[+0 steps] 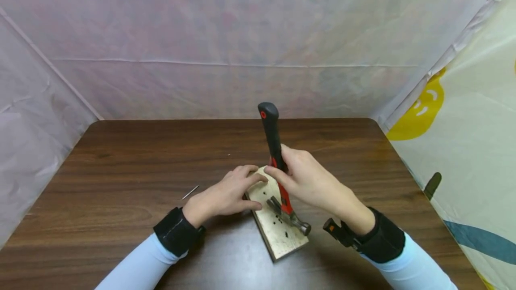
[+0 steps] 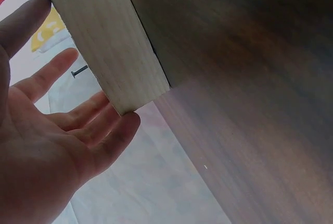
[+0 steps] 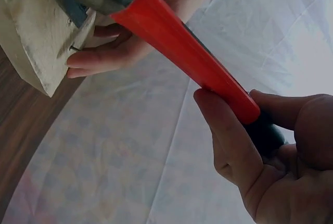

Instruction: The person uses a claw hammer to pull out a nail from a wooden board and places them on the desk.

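A claw hammer (image 1: pixel 285 202) stands handle-up over a pale wooden board (image 1: pixel 282 248), its claw low on the top face and its round striking face towards the near end. My right hand (image 1: pixel 308 178) grips the red and black handle (image 3: pixel 182 52) about midway, thumb along one side. My left hand (image 1: pixel 225 194) lies at the board's left side and far end, fingers spread and fairly straight, fingertips on its edges. In the left wrist view, a nail (image 2: pixel 79 71) juts from the board beside these fingers. Several dark holes or nail heads mark the top face.
A loose thin metal nail or pin (image 1: pixel 190 192) lies on the brown wood-grain table (image 1: pixel 133 169), left of the board. A tiny pale speck (image 1: pixel 229 154) lies farther back. White sheeting (image 1: pixel 225 35) hangs behind the table, and a patterned cloth (image 1: pixel 463 147) hangs on the right.
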The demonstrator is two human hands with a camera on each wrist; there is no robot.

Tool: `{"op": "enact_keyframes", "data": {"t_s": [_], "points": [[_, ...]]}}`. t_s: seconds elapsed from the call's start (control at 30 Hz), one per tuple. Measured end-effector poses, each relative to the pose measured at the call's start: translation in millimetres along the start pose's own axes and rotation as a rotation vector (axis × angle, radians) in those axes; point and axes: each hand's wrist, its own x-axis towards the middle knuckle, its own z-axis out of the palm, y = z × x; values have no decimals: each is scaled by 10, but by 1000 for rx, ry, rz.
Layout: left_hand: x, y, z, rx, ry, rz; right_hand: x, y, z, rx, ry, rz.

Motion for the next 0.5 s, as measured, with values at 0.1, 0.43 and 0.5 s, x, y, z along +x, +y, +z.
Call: {"op": "enact_keyframes", "data": {"t_s": [0.1,0.43,0.5], "points": [[-2,4,-3,-3,-3,-9,5,-1,5,-7,-3,13],[3,-8,11,-23,5,-18,52,-18,2,-1,-53,41],[-2,-10,15,-37,5,-25,54,-23,11,-3,-68,52]]}}
